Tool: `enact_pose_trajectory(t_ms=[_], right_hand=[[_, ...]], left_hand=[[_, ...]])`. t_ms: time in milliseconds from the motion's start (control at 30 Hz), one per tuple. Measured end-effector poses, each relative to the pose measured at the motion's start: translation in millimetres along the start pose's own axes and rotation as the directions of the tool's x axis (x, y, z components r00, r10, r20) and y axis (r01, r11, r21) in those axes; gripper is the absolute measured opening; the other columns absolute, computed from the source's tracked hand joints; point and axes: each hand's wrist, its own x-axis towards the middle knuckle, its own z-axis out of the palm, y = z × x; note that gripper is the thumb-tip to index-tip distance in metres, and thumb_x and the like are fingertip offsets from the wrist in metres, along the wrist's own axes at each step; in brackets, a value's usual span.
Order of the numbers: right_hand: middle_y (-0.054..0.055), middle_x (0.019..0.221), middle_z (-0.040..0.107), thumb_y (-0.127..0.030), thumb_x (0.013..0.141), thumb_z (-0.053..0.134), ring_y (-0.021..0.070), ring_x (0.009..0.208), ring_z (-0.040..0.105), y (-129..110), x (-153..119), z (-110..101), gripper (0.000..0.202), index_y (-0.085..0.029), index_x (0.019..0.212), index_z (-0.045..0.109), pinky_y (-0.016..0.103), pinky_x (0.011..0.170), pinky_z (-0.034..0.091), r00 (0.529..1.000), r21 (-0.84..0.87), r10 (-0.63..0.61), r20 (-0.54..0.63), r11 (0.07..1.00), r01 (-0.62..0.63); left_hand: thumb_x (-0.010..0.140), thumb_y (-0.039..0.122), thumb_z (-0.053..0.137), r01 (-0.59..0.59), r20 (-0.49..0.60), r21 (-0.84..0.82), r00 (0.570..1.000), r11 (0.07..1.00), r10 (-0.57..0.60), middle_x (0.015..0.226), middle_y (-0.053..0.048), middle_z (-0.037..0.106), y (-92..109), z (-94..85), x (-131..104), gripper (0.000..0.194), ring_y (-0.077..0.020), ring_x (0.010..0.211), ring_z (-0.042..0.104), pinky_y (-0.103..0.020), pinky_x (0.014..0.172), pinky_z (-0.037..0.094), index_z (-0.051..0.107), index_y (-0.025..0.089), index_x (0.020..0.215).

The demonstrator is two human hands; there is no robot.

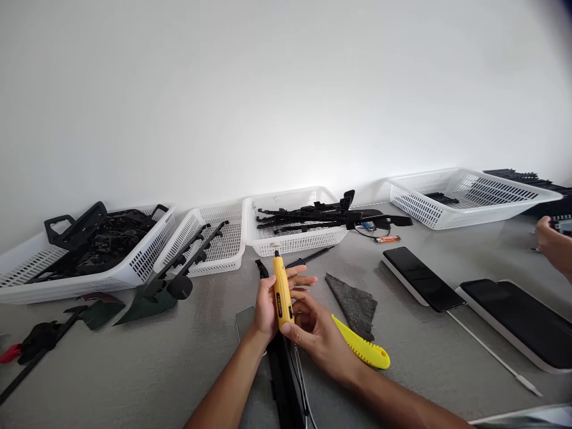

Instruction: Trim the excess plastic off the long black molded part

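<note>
In the middle of the view a yellow corded rotary tool (281, 292) points away from me, a small bit at its far tip. My left hand (266, 310) supports its left side, the fingers partly behind it. My right hand (319, 333) grips its lower end, thumb near the black switch. A cord hangs from the tool's near end. Below my hands a long black plastic strip (281, 387) lies on the table. Right of my right hand are a yellow utility-knife-like handle (364, 347), partly covered, and a dark grey rough scrap (353, 304).
White baskets with black plastic parts stand along the wall: left (147, 256), small (223, 268), middle (308, 243) and right (429, 217). Phones (422, 277) and a white cable (496, 354) lie right on the grey table. Another person's hand (554, 244) shows far right.
</note>
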Motion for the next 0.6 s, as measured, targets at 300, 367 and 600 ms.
enact_pose_trajectory(t_ms=[300,367,600], right_hand=[[-0.006,0.076,0.05,-0.067,0.097,0.067,0.0109,0.062,0.043,0.6,1.8,-1.3,0.053,-0.022,0.125,0.057,0.025,0.057,0.034,0.999,0.002,0.026,0.037,1.0,-0.026],[-0.007,0.069,0.045,-0.076,0.098,0.058,0.0097,0.056,0.038,2.9,2.9,-1.1,0.055,-0.021,0.103,0.057,0.025,0.053,0.032,0.99,0.031,0.099,0.102,0.994,-0.102],[-0.004,0.078,0.056,-0.057,0.084,0.072,0.0093,0.059,0.049,2.9,3.3,-1.9,0.042,-0.022,0.097,0.053,0.021,0.051,0.033,0.935,0.28,0.291,0.201,0.898,-0.34]], left_hand=[[0.094,0.06,0.061,-0.108,-0.178,0.094,0.976,0.99,0.124,0.08,-0.007,0.073,-5.0,-1.2,6.9,0.042,-0.0215,0.08,0.067,-0.032,0.081,0.054,0.068,0.019,0.085],[0.095,0.057,0.058,-0.14,-0.181,0.096,0.971,0.985,0.156,0.082,-0.007,0.074,-3.4,-0.1,6.7,0.038,-0.0223,0.082,0.067,-0.033,0.081,0.054,0.063,0.021,0.081],[0.097,0.056,0.053,-0.137,-0.124,0.102,0.981,0.985,0.15,0.073,-0.006,0.071,-1.9,5.8,2.1,0.038,-0.0214,0.074,0.063,-0.033,0.079,0.052,0.055,0.023,0.077]])
